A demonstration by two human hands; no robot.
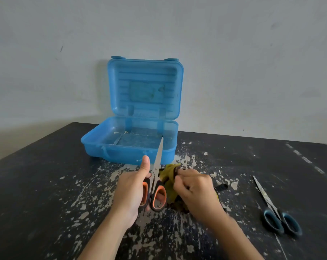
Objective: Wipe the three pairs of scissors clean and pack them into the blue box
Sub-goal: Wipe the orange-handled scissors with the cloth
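My left hand (129, 192) grips the orange-and-black handles of a pair of scissors (157, 162), blades closed and pointing up toward the box, thumb raised beside them. My right hand (193, 190) holds a crumpled olive-green cloth (169, 177) just right of the handles. A second pair of scissors (271, 207) with blue-and-black handles lies flat on the table at the right. The blue box (129, 151) stands open behind my hands, its lid upright against the wall and its tray without scissors. A dark object (221, 186) peeks out behind my right hand; I cannot tell what it is.
The black table (46, 184) is worn, with pale chipped patches across its middle. A grey wall (252, 72) stands right behind the box. The table's far edge runs along the wall.
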